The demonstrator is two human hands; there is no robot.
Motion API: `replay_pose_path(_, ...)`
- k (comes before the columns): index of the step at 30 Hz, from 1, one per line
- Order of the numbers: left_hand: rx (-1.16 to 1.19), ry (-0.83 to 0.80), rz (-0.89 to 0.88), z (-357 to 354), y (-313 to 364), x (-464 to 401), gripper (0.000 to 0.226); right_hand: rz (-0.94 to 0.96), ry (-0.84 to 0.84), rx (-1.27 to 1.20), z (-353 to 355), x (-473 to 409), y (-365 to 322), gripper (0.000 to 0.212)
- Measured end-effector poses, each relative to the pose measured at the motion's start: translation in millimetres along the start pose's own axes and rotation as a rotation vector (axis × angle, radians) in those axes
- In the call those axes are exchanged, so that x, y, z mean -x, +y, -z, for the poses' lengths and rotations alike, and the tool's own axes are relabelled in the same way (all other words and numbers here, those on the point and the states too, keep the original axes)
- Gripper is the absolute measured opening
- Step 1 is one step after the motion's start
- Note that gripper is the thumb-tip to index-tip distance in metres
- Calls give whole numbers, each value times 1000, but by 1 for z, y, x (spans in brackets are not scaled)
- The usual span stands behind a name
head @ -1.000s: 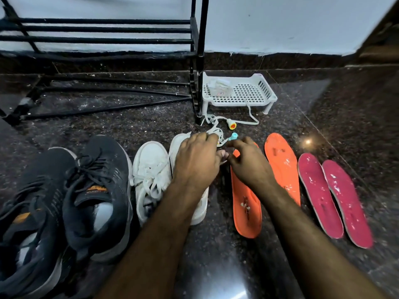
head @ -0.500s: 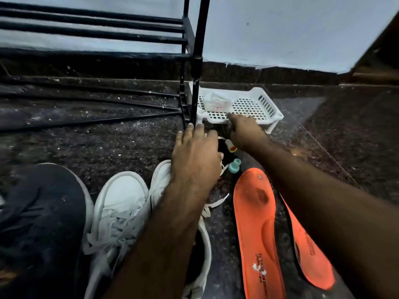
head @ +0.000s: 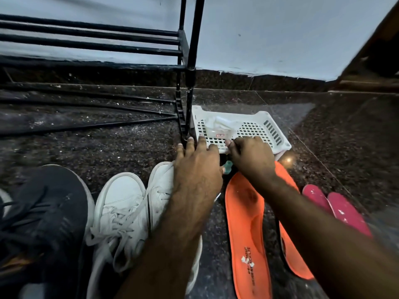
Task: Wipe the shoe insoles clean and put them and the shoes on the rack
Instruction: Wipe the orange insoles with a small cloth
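Our left hand (head: 197, 169), fingers straight, touched white tray (head: 278, 134) near edge; right hand (head: 251, 157) fingers curled, grip indiscernible.

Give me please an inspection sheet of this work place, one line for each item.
Surface: dark speckled floor, dusty.
Job's things: orange insoles, pink insoles, white shoes and dark shoe on floor; rack bare.
Clutter: white basket holding a packet; small teal cap.
Hands: left hand open, fingers at basket edge; right hand at basket rim.
Cables: nothing seen.
Surroundings: pale wall.
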State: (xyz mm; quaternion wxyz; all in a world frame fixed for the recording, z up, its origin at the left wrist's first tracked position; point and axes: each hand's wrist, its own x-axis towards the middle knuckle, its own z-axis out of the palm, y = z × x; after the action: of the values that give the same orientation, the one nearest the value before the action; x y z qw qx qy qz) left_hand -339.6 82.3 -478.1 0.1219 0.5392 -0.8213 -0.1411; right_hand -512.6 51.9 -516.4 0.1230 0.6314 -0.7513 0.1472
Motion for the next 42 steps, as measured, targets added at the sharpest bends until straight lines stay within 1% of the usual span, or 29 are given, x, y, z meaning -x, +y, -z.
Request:
replay_pose_path(2,-6,-19,0,-4,7,3,62,-33,86,-32,8,0,1,51)
replay_pose_path(3,-10,-17,3,-5,10,3,62,-45,132,-55,12,-1,1,49)
replay_pose_path(5,-8,20,5,-7,14,4,61,-52,207,-158,17,-10,0,35)
replay_pose_path(6,-2,38,5,-7,15,4,61,-46,212,-225,18,-16,0,29)
replay_pose_path(7,2,48,2,-6,15,4,61,-22,185,-278,19,-24,-1,29)
replay_pose_path(8,1,51,-1,-5,15,3,62,25,124,-293,20,-33,-1,32)
replay_pose_path(9,-3,50,-1,-4,15,3,63,76,43,-252,19,-40,-1,37)
replay_pose_path(11,-11,46,4,-2,13,2,65,151,-105,-66,18,-52,-5,48)
replay_pose_path(13,-8,44,7,-2,11,2,63,179,-145,61,14,-59,-8,50)
replay_pose_path(16,1,37,4,-4,10,2,63,149,-131,63,11,-64,-11,41)
replay_pose_path(22,21,26,13,-5,8,2,63,130,-10,7,14,-61,-9,25)
replay_pose_path(26,36,22,19,-5,8,3,60,111,87,-15,16,-61,-5,23)
replay_pose_path(29,61,20,29,-6,6,2,61,87,167,-33,21,-64,-2,23)
replay_pose_path(32,129,68,29,-4,8,3,60,55,232,-59,28,-65,-2,21)
replay_pose_path(34,210,99,37,-2,11,4,57,53,246,-75,31,-65,-3,21)
replay_pose_path(38,363,77,59,-3,16,8,52,100,194,-12,25,-64,0,24)
replay_pose_path(40,348,54,58,-6,16,8,51,123,131,-20,16,-63,3,25)
replay_pose_path(42,318,54,51,-8,15,7,52,150,36,-113,9,-61,5,28)
